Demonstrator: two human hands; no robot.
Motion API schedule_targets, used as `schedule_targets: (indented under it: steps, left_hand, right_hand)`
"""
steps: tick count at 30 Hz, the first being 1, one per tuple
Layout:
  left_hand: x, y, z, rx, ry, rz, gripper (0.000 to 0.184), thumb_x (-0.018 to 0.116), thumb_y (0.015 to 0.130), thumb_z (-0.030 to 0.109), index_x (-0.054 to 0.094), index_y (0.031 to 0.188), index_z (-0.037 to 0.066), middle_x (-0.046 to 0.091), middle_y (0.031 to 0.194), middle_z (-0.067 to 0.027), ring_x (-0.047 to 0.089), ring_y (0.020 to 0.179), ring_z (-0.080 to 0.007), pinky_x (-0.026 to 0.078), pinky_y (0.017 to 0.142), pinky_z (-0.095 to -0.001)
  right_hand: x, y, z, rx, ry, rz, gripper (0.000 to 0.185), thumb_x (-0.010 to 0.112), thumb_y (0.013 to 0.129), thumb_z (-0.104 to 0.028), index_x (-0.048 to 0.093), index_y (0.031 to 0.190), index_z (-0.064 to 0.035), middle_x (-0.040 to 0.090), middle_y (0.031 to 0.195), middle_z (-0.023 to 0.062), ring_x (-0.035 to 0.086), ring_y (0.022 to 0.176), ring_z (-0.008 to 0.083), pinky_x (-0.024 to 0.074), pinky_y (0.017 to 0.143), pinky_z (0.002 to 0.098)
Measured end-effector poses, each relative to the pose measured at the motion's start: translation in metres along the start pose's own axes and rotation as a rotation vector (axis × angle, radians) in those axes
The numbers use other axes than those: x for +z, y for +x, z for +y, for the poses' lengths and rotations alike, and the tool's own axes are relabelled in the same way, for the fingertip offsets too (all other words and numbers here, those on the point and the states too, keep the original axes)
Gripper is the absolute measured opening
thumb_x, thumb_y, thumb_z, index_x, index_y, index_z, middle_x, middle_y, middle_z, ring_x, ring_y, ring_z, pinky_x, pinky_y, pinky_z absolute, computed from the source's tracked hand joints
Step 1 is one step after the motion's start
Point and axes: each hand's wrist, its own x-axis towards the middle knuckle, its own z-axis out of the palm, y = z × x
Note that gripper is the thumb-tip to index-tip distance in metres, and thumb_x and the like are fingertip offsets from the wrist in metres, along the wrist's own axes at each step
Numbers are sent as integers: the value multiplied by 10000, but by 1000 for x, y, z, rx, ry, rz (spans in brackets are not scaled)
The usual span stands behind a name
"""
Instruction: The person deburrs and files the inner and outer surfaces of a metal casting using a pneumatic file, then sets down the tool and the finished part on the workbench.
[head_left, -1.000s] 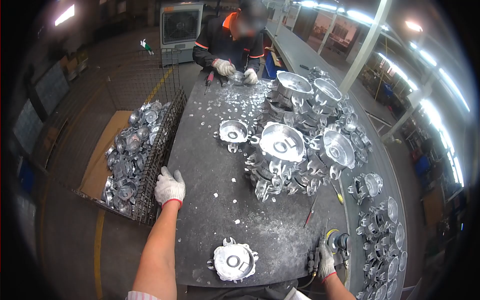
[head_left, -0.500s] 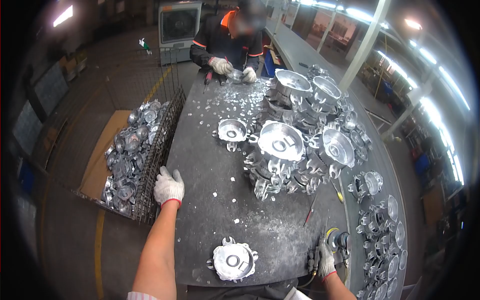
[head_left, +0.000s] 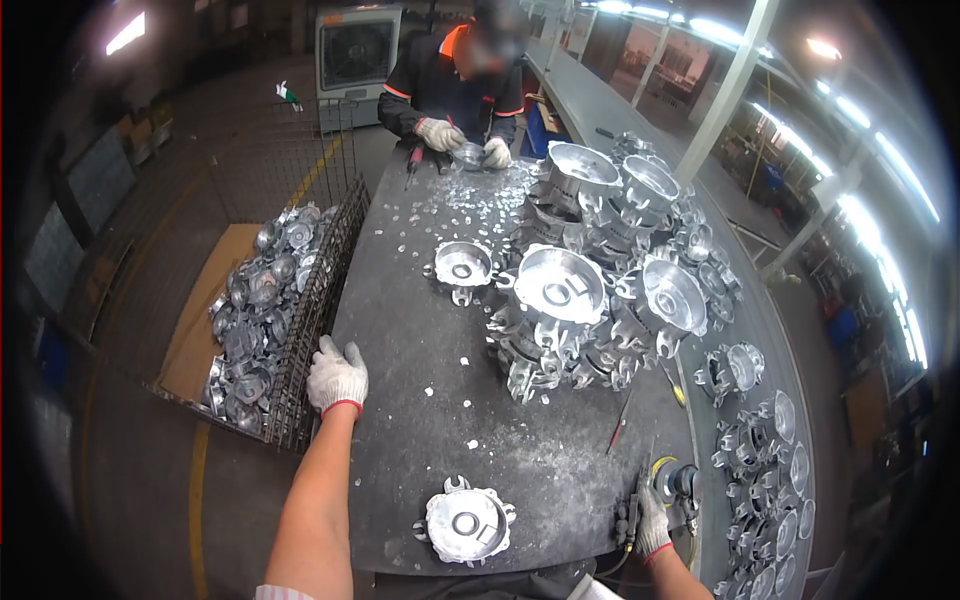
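My left hand, in a white glove with a red cuff, rests with fingers apart on the left edge of the dark table, beside the wire basket. At the lower right, my right hand is wrapped round a sander with a yellow-rimmed round head. A silver metal housing lies open side up near the table's front edge, between my two hands. Another single housing sits farther back, left of a large stack of housings.
A wire basket full of metal parts stands left of the table. Across the table a co-worker in gloves holds a part. More housings line the right side. A red-tipped tool and white chips lie on the table.
Both my hands stay in place. The view has shifted very slightly; the co-worker's hands have moved a little with their part.
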Motion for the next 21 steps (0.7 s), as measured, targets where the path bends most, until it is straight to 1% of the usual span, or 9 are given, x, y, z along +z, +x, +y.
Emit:
schedule_targets:
  steps: [2,5,8,11,14,15,18,21]
  left_hand:
    - [3,-2,-2,9,-5,18,540,487,1000,486,476,1359,82,666,1151,-227,698,1013,-408,567,858,-513]
    - [7,-1,-4,11,-18,48,538,493,998,484,479,1353,80,668,1145,-229,698,1014,-409,566,858,-516]
    - [-3,-2,0,0,0,-13,534,490,1001,481,480,1353,80,668,1144,-229,697,1013,-410,566,858,-519]
    - [-3,-2,0,0,-5,-11,538,487,1002,482,479,1358,79,668,1145,-228,698,1012,-410,567,854,-519]
    - [3,-2,-3,15,-10,33,541,486,1003,483,478,1364,80,667,1145,-227,697,1012,-413,568,849,-523]
    - [3,0,-2,13,-6,5,544,484,1003,484,478,1367,80,666,1144,-229,697,1011,-414,569,845,-526]
    - [4,-1,-3,17,-7,35,544,483,1004,484,477,1367,79,665,1147,-229,695,1012,-417,568,846,-530]
    - [3,-2,-2,15,-16,37,547,488,1001,487,478,1364,78,668,1144,-226,694,1014,-420,566,848,-530]
  right_hand:
    - [3,-6,-3,4,11,16,384,617,946,-589,520,950,-218,584,635,43,535,417,234,436,353,380]
    - [4,-10,-5,12,84,-16,342,639,968,-482,527,1042,-168,594,648,74,556,418,240,451,341,389]
    - [6,-12,-6,17,61,39,338,640,968,-482,525,1040,-173,589,641,69,554,418,236,452,342,384]
    - [7,-13,-5,-17,50,61,345,638,970,-486,533,1022,-161,591,647,65,550,417,230,452,347,379]
    - [6,-11,-5,-38,38,22,344,631,977,-480,536,1014,-152,596,657,65,550,417,222,454,350,364]
    - [6,-8,-5,-8,36,56,331,615,989,-468,537,1021,-149,599,665,66,547,415,216,452,350,350]
    - [3,-6,-1,-32,73,18,339,616,989,-463,529,1055,-142,600,667,71,548,416,219,454,346,356]
    - [-4,-2,1,3,63,-18,349,625,981,-461,514,1099,-152,602,673,77,555,419,227,462,345,378]
